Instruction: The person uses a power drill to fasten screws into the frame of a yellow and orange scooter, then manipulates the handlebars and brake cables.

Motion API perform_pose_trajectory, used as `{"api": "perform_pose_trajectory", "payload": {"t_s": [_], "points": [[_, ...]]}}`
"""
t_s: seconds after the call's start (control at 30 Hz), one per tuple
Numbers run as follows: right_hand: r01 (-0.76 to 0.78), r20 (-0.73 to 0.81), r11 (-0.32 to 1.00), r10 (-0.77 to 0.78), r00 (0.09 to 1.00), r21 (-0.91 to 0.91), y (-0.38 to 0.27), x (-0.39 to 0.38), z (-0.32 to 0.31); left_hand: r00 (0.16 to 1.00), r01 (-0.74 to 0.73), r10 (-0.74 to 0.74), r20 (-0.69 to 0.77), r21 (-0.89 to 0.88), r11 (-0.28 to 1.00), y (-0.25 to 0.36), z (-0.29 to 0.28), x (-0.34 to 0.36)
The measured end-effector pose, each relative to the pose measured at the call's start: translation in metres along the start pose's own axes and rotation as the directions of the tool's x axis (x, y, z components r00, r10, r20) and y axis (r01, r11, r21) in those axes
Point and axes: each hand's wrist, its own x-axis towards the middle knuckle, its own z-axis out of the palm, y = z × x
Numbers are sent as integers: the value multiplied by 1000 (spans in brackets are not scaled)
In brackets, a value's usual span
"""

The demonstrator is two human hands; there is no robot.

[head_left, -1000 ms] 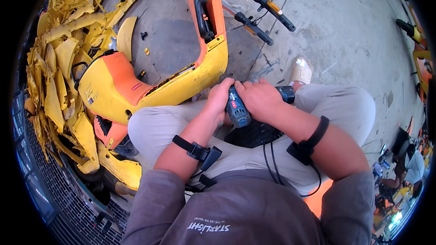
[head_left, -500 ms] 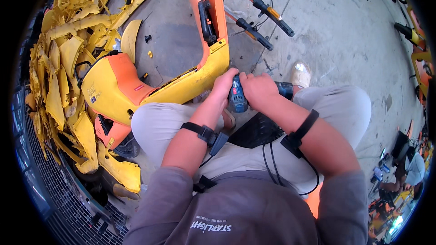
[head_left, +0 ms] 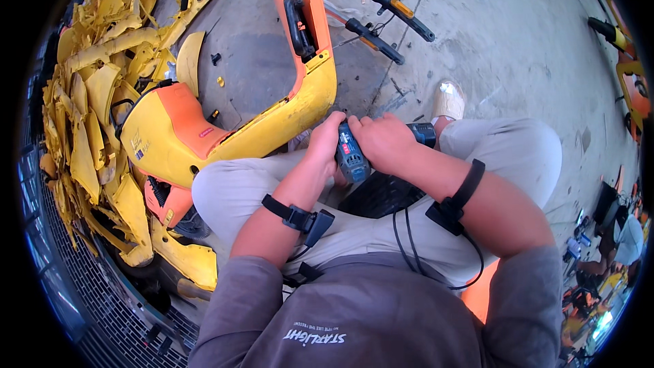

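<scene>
A blue and black cordless drill [head_left: 353, 161] is held between my hands, its rear end toward me and its battery end [head_left: 424, 134] sticking out to the right. My right hand [head_left: 383, 139] is closed around its grip. My left hand [head_left: 325, 139] is closed against the drill's left side toward the front; its fingertips and the drill's tip are hidden. Just beyond my hands lies the yellow lower corner of an orange and yellow scooter body [head_left: 310, 99], which rests on its side. Whether the drill touches it cannot be seen.
Broken yellow panels [head_left: 95, 143] are heaped at the left. The scooter's fork legs [head_left: 381, 10] and a cable lie ahead. Small dark bits are scattered on the concrete floor [head_left: 504, 61]. A black object [head_left: 381, 194] sits between my legs. More scooters [head_left: 630, 88] stand far right.
The whole view has shifted slightly, with the scooter sitting a little farther left and up. The drill and both hands have come slightly toward me, and the drill's rear has tilted. Both grips stay the same.
</scene>
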Motion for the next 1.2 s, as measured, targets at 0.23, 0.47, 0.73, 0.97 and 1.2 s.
{"api": "perform_pose_trajectory", "payload": {"t_s": [0.23, 0.47, 0.73, 0.97, 1.2], "points": [[1, 12, 1000, -1, 1000, -26, 2, 1, 4, 1000, 6, -5, 18, -41, 999, 0, 2, -4], [-42, 15, 999, 42, 999, -26, 1, 4, 4, 999, -31, 30, 22, 15, 999, -2, 0, 11], [-121, 96, 990, 127, 987, -66, -1, 1, 1, 997, 18, -24, 73, 91, 996, -10, -1, 30], [-49, 15, 998, 50, 999, -34, -8, -6, 0, 997, -67, 67, 34, -2, 998, -8, -5, 3], [-29, -65, 998, 25, 998, -61, -8, 0, 9, 999, -36, 37, 11, -36, 999, -1, -3, -4]]}}
